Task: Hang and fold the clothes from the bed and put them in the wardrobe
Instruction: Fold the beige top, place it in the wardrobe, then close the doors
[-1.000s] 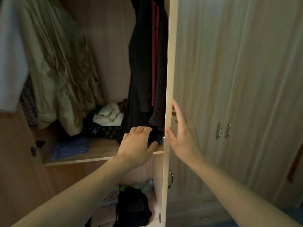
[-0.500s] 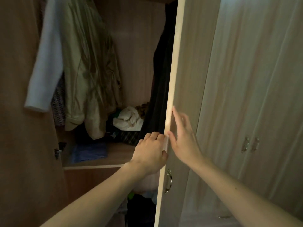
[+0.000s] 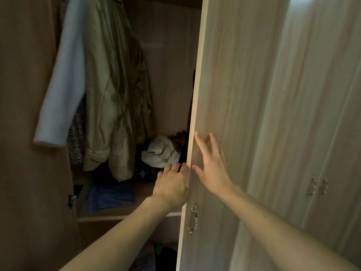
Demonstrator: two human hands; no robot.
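- Clothes hang and lie inside the open wardrobe point(image 3: 168, 55), in its left part.
- An olive jacket point(image 3: 115, 94) hangs at the top left. To its left hangs a white sleeve point(image 3: 60, 90), with a dark patterned garment point(image 3: 76, 133) between and behind them.
- On the shelf point(image 3: 127, 217) below, a folded blue cloth point(image 3: 111, 196) lies near the front left.
- Farther back on the shelf a crumpled cream garment point(image 3: 160, 151) sits on a dark heap point(image 3: 144, 173), and a brown piece point(image 3: 178, 137) is just right of the cream one.
- More clothes lie in the compartment under the shelf, among them a green bit point(image 3: 158, 249); it is too dark there to name them.
- The wardrobe door point(image 3: 234, 94) stands partly open in the middle, its pale edge towards the camera and a metal handle point(image 3: 193, 220) low on its face.
- The right hand point(image 3: 211, 169) lies flat on the door's outer face near the edge, its fingers point(image 3: 203, 149) straight and spread apart.
- The left hand point(image 3: 172, 184) is just left of the door's edge and touches it, over the shelf. Its fingers point(image 3: 175, 167) are curled, and I cannot tell what they close on.
- To the right, two closed doors meet at a pair of handles point(image 3: 318, 186).
- At the left, a hinge point(image 3: 72, 198) sits on the brown side panel.
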